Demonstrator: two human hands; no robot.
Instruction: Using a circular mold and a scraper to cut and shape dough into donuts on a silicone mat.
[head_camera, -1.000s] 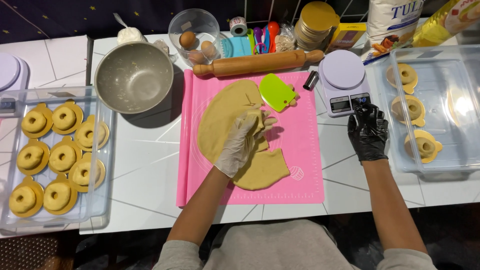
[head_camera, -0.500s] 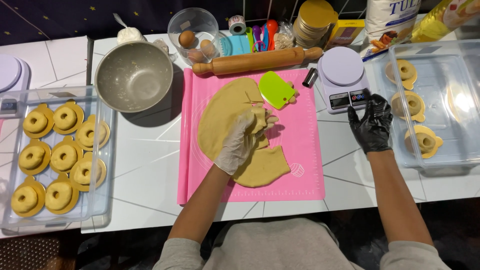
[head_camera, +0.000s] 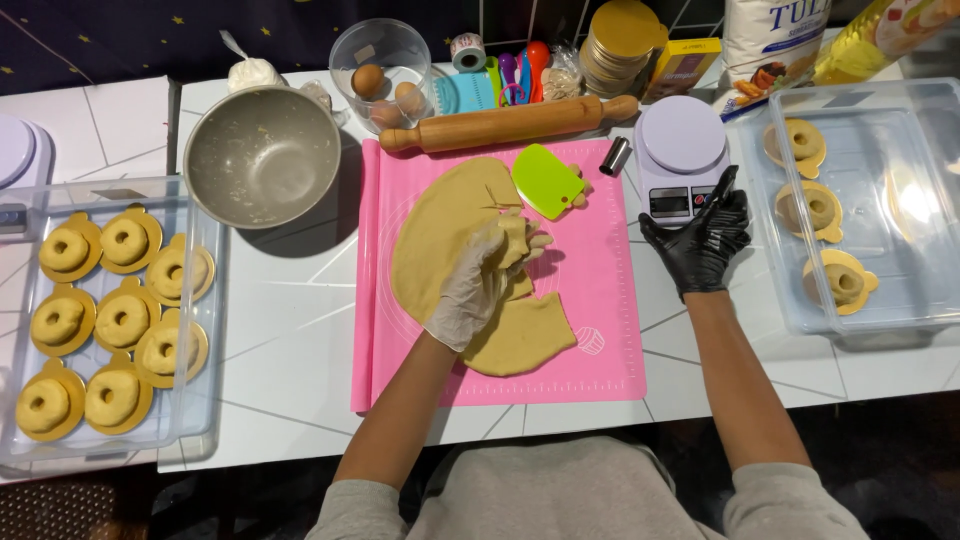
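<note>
- Right hand, black glove, has moved over from the right tub to the scale; fingers spread, empty, touching the scale's front edge.
- Left hand, clear glove, hasn't shifted: fingers curled around a piece of dough it pinches off the sheet.
- Read: piece looks about ready for weighing.
- Sheet lies on the pink mat, cut, with a loose slab near the mat's front edge.
- Green scraper and rolling pin at the mat's far edge, steel bowl to the left.
- Left tub holds ring pastries on gold cards; right tub has three.
- White tiled counter, dark wall behind.
</note>
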